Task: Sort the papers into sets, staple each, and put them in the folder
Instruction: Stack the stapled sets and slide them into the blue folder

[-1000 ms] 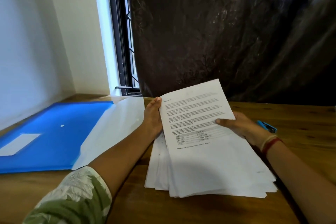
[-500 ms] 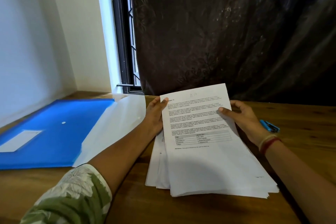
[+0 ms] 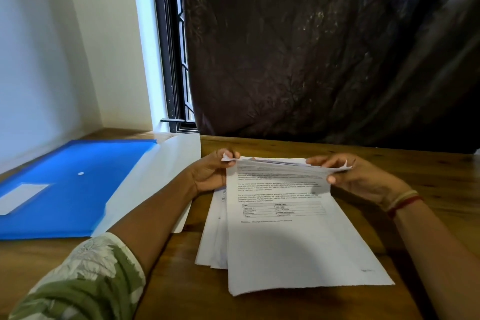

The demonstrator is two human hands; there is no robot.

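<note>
A stack of printed white papers [image 3: 298, 247] lies on the wooden table [image 3: 181, 293] in front of me, its sheets slightly fanned at the left. My left hand [image 3: 210, 173] pinches the far left corner of the top sheets. My right hand [image 3: 358, 177] pinches the far right corner, where the edge curls up. The far edge of the top sheets is bent over toward me. A blue folder [image 3: 65, 190] lies open at the left, with a white sheet [image 3: 155, 182] lying on its right side. No stapler shows in this frame.
A white wall and a dark-framed window [image 3: 174, 60] rise behind the folder. A dark plastic sheet [image 3: 324, 47] hangs along the table's back edge. Bare wood shows to the right of the papers and near me.
The raised top sheets have come down almost flat onto the stack. Both hands slid up to the far corners and now pinch them. The blue object by my right wrist is out of sight.
</note>
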